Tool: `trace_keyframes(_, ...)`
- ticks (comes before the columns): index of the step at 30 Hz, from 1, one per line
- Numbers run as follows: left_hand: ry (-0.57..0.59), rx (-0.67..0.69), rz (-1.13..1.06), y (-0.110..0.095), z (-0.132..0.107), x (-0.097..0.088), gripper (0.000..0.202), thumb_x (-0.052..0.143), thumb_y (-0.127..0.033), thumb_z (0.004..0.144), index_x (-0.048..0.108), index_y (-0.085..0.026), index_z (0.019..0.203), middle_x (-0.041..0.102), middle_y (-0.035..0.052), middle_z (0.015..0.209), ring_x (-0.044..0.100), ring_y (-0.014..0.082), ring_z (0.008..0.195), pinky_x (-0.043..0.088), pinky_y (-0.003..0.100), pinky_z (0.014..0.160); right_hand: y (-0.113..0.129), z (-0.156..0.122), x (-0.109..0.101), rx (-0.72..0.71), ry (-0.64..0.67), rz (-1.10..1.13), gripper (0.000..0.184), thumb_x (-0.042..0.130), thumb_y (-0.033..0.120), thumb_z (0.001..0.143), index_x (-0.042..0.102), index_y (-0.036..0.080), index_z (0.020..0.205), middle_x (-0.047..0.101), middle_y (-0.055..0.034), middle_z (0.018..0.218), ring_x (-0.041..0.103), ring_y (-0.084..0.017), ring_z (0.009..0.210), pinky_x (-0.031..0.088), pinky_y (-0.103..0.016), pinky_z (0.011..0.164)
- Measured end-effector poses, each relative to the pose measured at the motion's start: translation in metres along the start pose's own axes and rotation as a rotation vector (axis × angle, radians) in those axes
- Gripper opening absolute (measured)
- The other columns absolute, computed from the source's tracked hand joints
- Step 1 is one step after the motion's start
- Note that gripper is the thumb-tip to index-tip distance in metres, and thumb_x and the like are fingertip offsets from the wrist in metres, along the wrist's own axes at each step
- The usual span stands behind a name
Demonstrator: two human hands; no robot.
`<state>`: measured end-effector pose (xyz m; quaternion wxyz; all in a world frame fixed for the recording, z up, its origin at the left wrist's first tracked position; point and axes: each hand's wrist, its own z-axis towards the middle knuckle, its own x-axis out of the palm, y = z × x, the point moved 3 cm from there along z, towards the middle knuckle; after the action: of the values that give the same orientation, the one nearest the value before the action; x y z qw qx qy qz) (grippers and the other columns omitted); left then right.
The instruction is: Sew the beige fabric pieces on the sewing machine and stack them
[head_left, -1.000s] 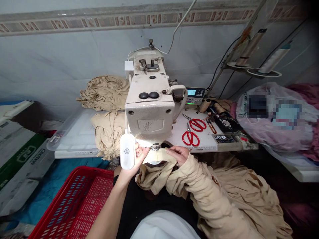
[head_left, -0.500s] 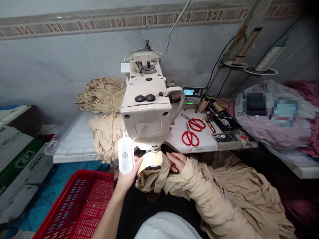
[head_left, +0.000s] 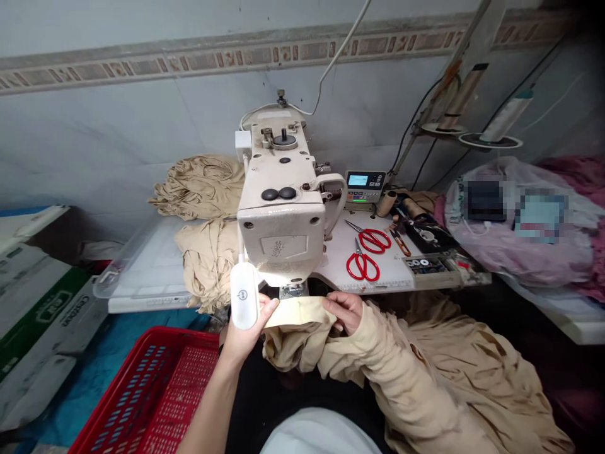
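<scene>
My left hand (head_left: 250,321) and my right hand (head_left: 345,311) both pinch a folded beige cloth band (head_left: 297,311), stretched flat between them. It lies just below and in front of the presser foot (head_left: 293,291) of a white industrial sewing machine head (head_left: 281,202). The rest of the beige garment (head_left: 454,372) bunches over my right forearm and spreads across my lap to the right. A white oblong LED lamp (head_left: 244,296) hangs from the machine, partly hiding my left hand. The needle is hidden.
Red-handled scissors (head_left: 362,267), a second red pair (head_left: 373,241) and thread snips (head_left: 401,242) lie on the white machine table (head_left: 331,249). Folded beige garments (head_left: 208,239) rest on a clear plastic sheet. A red plastic basket (head_left: 155,391) stands at lower left.
The cloth band has gone from a curled loop at the foot to a flatter stretch, lower and nearer me. My hands have spread slightly apart. The view has shifted a little.
</scene>
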<state>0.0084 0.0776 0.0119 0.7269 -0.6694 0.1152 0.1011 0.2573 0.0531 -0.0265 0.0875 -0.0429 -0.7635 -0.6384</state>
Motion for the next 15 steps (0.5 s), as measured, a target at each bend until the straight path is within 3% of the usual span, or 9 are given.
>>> trace_keyframes(9, -0.105, 0.075, 0.101, -0.004, -0.003, -0.01, 0.027, 0.075, -0.046, 0.083, 0.071, -0.019, 0.081, 0.07, 0.004, 0.077, 0.068, 0.0208, 0.074, 0.057, 0.031, 0.072, 0.033, -0.012, 0.003, -0.04, -0.089, -0.073, 0.046, 0.078, 0.061, 0.073, 0.067, 0.018, 0.062, 0.045, 0.0038, 0.046, 0.035, -0.01, 0.039, 0.023, -0.026, 0.039)
trace_keyframes(15, -0.147, 0.146, 0.084, -0.017, -0.013, -0.006, 0.02, 0.075, -0.037, 0.083, 0.072, -0.018, 0.077, 0.071, 0.0041, 0.076, 0.067, 0.0199, 0.073, 0.057, 0.03, 0.073, 0.026, -0.013, -0.003, -0.139, -0.082, -0.112, 0.04, 0.075, 0.055, 0.081, 0.072, 0.017, 0.069, 0.048, 0.0028, 0.055, 0.037, -0.009, 0.043, 0.026, -0.027, 0.041)
